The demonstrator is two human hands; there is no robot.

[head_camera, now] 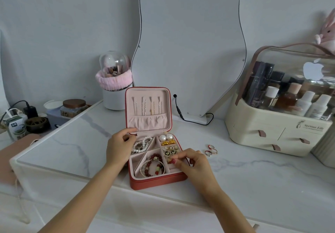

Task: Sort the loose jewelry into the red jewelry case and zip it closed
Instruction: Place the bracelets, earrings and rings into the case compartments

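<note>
The red jewelry case (159, 183) lies open on the marble table, its lid (147, 109) upright with thin chains hanging inside. Its pink compartments hold a pearl bracelet (142, 145), red bead bracelets (154, 165), two big pearls (166, 137), gold pieces and round earrings (170, 150). My left hand (119, 146) rests on the case's left rear corner, fingers curled at the hinge. My right hand (192, 162) pinches a small piece of jewelry over the right-hand compartment. Three rings (211, 150) lie loose on the table to the right of the case.
A wavy mirror (190, 48) leans on the wall behind the case, its black cable (181, 114) trailing on the table. A cream cosmetics organizer (275, 124) stands at the right. A brush holder with pink headband (114, 84) stands back left. Jars and a power strip sit far left.
</note>
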